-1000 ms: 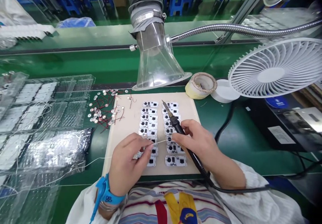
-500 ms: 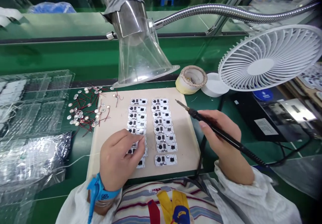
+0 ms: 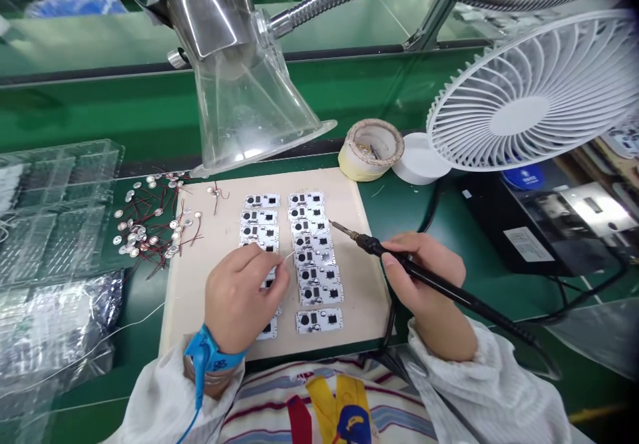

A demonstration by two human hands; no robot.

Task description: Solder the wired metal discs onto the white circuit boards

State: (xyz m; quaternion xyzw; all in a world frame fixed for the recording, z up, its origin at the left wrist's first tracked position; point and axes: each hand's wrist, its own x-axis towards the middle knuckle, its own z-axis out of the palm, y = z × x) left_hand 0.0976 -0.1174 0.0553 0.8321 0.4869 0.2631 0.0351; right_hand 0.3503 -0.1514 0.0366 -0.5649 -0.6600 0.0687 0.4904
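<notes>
My left hand [image 3: 242,297] is closed in a pinch on thin solder wire [image 3: 290,255], whose short end points at the right column of white circuit boards [image 3: 319,321]. Part of the left column of boards [image 3: 259,218] lies hidden beneath this hand. A blue wrist strap [image 3: 215,354] circles my left wrist. In my right hand [image 3: 444,327] is a black-handled soldering iron [image 3: 369,244], gripped like a pen. Its tip hovers by the right edge of the right column; contact with a board cannot be made out.
A beige board [image 3: 362,264] lies under the circuit boards. Small discs with red wires [image 3: 144,234] are heaped to the left, near clear plastic trays [image 3: 50,231]. A clear lamp-like hood [image 3: 244,118] overhangs the back. Behind are a tape roll [image 3: 367,168], a white lid [image 3: 421,161] and a fan [image 3: 519,116].
The soldering iron's tip has come left and down to the right column. My left hand has moved right, bringing the solder wire's end near those boards. The camera view has shifted slightly.
</notes>
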